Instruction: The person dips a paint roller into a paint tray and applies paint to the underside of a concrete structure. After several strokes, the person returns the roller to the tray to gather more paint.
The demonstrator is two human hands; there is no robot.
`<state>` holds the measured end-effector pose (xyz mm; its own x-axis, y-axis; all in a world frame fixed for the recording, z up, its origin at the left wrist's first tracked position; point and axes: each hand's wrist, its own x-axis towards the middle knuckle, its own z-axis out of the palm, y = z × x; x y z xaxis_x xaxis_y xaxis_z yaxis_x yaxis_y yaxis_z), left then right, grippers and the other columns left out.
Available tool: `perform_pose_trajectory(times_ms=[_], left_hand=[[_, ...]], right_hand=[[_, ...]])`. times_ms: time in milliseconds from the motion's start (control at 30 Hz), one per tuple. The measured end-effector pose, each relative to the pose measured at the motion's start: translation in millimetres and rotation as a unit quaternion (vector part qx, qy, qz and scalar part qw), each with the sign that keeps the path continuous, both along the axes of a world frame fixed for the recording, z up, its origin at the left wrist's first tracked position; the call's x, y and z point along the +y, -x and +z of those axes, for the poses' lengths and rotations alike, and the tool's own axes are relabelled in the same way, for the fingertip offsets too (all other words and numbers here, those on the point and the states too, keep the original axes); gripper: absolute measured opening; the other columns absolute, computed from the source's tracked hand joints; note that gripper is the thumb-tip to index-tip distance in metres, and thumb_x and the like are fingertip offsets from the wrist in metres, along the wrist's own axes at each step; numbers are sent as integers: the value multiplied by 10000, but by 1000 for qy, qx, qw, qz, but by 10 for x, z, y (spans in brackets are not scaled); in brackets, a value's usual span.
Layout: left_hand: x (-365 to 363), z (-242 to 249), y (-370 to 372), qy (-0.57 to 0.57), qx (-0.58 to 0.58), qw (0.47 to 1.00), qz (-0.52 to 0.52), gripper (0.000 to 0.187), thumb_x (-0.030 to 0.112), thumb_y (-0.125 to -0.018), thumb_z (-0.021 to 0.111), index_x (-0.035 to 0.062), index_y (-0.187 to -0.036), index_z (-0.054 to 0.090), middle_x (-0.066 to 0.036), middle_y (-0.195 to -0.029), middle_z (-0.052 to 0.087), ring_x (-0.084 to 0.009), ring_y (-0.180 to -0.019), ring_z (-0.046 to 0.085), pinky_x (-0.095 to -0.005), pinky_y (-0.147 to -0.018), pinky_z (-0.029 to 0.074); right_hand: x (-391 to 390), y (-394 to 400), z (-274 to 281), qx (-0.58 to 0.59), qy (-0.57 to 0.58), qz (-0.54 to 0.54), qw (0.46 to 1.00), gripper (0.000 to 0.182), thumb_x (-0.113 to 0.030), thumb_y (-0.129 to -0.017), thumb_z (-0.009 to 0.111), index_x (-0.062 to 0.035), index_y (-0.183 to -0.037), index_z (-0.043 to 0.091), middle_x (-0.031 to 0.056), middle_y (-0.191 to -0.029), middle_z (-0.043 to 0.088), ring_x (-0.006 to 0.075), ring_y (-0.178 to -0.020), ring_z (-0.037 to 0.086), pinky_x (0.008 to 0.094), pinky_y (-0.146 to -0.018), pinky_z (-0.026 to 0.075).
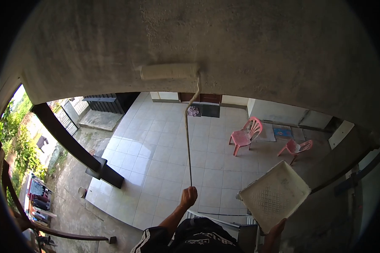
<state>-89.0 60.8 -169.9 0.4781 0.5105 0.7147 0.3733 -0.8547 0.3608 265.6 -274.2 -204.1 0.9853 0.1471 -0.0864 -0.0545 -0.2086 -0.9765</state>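
At the far left of the view, green foliage (13,135) borders a bare dirt yard, and a dark slanting beam (67,139) crosses toward the left edge of a pale tiled floor (156,160) that lies far below the person. Near the middle, the person's left hand (189,196) is raised on an outstretched arm, its fingers clamped around the lower end of a long thin pale pole (187,143). The pole runs up to a white cylindrical paint roller (169,71), which lies horizontally and is pressed against the rough grey concrete surface (240,46) that fills the top of the view, just above that surface's lower edge. A dark sleeve with white stripes (150,240) shows at the bottom of the frame. To the right of the pole, two pink plastic chairs stand on the tiled floor near its right edge, the larger one (245,135) and the smaller one (295,148) set somewhat apart. Further right, the person's right hand (277,230) grips the lower corner of a white rectangular ribbed paint tray (274,195), held tilted; the fingers are closed on its edge, mostly hidden behind the tray.
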Motion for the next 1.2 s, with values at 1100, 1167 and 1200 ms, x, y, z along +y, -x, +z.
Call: perform_pose_trajectory(times_ms=[1100,1167,1200], left_hand=[[-125,239,-275,312,-67,948,21,601,413,-967,178,34,-573,427,-114,-461,439,-316,-418,475,-397,-434,364],[-266,86,-217,246,-56,968,2,285,238,-900,287,7,-756,373,-107,-475,432,-296,-393,444,-385,-391,331],[-324,6,-205,98,-24,995,15,154,67,-832,396,-18,-931,314,-94,-483,425,-268,-366,413,-370,-346,298]], right_hand=[[104,151,226,-33,42,-31,998,641,-470,-962,270,107,-1145,482,267,-1107,532,367,-994,536,411,-861,418],[105,162,236,-34,44,-29,998,641,-469,-962,269,107,-1146,480,269,-1110,530,370,-997,534,410,-863,417],[124,178,265,-28,43,-34,998,640,-468,-962,269,109,-1146,479,270,-1111,530,370,-998,534,409,-863,417]])
